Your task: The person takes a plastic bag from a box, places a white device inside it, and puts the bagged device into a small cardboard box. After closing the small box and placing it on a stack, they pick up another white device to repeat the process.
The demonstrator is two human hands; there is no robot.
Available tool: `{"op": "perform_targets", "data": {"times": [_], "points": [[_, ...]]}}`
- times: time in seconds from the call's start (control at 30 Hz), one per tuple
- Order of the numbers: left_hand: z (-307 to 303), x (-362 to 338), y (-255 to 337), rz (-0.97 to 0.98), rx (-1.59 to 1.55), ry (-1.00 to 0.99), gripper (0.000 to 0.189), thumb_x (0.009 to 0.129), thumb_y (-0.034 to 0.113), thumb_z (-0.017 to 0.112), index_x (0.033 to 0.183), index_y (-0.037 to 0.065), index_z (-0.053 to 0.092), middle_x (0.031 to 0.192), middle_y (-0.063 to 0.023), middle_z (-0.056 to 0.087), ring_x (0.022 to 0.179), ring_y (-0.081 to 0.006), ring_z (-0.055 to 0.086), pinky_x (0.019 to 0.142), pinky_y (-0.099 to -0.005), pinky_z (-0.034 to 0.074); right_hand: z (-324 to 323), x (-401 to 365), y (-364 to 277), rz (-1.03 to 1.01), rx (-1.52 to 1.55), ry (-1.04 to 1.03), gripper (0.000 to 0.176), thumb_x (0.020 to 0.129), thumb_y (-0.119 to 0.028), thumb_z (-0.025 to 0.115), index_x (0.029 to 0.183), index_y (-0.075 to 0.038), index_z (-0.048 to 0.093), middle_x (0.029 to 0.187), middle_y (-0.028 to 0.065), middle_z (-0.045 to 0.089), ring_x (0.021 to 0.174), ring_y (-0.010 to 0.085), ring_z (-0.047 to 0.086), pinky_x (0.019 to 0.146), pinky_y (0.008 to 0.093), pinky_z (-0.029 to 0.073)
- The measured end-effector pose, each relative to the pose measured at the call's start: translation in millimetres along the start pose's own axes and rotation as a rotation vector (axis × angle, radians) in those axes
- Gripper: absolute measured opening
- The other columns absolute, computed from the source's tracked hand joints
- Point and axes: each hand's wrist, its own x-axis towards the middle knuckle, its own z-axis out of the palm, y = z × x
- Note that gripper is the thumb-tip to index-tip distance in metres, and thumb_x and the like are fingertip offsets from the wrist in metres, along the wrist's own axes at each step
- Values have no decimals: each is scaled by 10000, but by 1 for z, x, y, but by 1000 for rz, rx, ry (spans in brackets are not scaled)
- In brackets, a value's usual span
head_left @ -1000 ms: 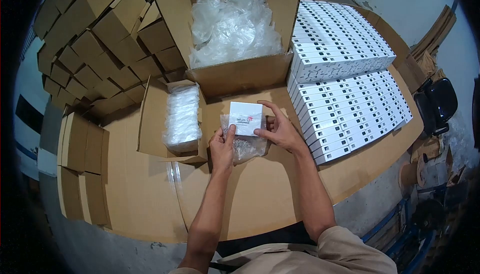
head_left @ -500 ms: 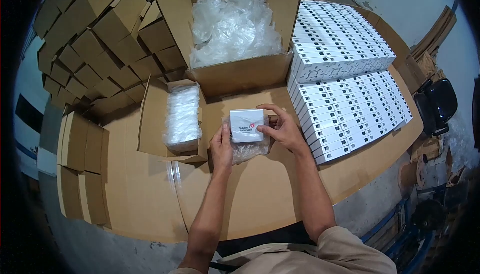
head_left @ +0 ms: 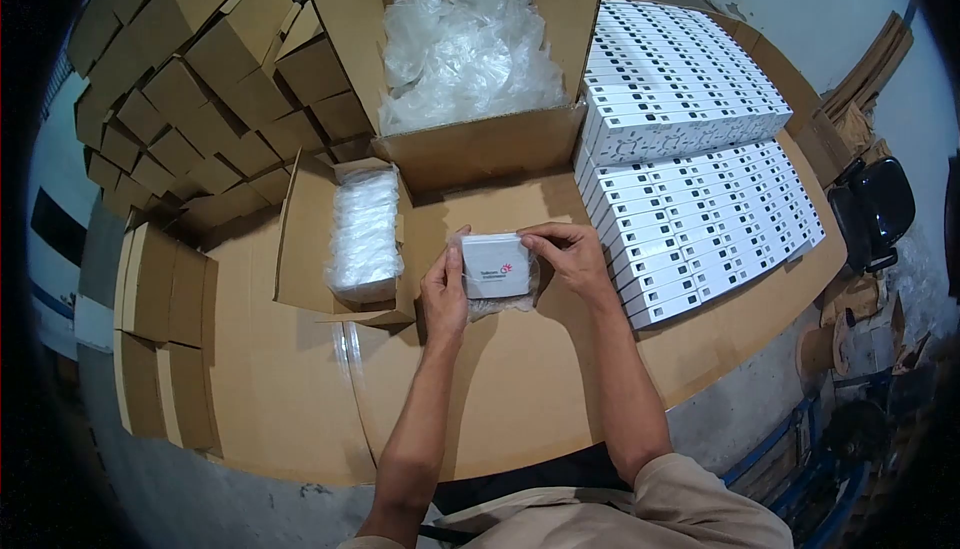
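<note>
Brown cardboard is spread over the whole work table (head_left: 290,409), on which everything else within reach is set out. At its right side, many slim white boxes (head_left: 700,219) are ranked on edge in close rows, the far rows being stacked higher than the near ones. The far left is taken up by a heap of brown cartons (head_left: 190,99), leaned and piled against one another. Between these two groups a large open carton (head_left: 480,154) is placed, and it is filled with loose clear bags (head_left: 470,59). In front of it, to the left, a smaller open carton (head_left: 293,269) is seen, in which a row of film-wrapped packs (head_left: 365,229) is held.

Near the table's middle, just right of that smaller carton, a white box (head_left: 495,261) is held up by both hands, with a clear bag (head_left: 500,305) seen around it and crumpled below its lower edge. The left edge is gripped by the left hand (head_left: 444,284), its thumb being laid along the front. At the upper right corner, thumb and finger of the right hand (head_left: 570,257) are pinched together; whether film alone is caught there cannot be told. On the front face a small red logo (head_left: 507,270) is printed beside dark lettering.
</note>
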Motion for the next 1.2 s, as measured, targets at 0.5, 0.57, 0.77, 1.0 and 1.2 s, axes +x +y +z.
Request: {"op": "perform_targets", "data": {"times": [0.5,0.57,0.77,1.0,1.2], "points": [[-1,-5,8,91,-23,-51,510,1129,381,446,1380,-22,632,1361,-92,668,1250,-166,579,1112,-324,418,5,0,3,-93,154,57,158,947,-100,759,1055,9,799,989,106,796,939,147,723,886,302,573],[-1,-6,8,151,-17,-55,513,1129,381,445,1383,-27,627,1351,-95,670,1245,-167,580,1113,-327,417,6,-1,1,-93,182,59,155,950,-105,757,1047,9,799,988,110,796,938,157,727,887,309,574],[-3,-4,-1,145,-70,-53,534,1127,416,441,1416,-6,595,1316,-93,651,1222,-166,572,1097,-327,424,14,1,13,-104,509,-32,187,973,-101,728,1107,22,771,1059,132,781,989,187,723,927,329,569],[2,-5,5,47,-358,11,499,1124,401,452,1418,26,599,1348,-84,642,1226,-161,578,1051,-331,478,11,-1,-8,-59,470,-159,558,922,-64,773,1433,13,562,1360,154,655,1153,203,665,985,345,556],[-4,-4,6,17,-286,-110,547,1012,288,695,1457,16,529,1331,-90,636,1198,-176,603,1042,-331,492,7,0,10,72,244,-234,492,912,-21,776,1374,24,611,1240,92,701,1128,158,662,981,310,552]]}}
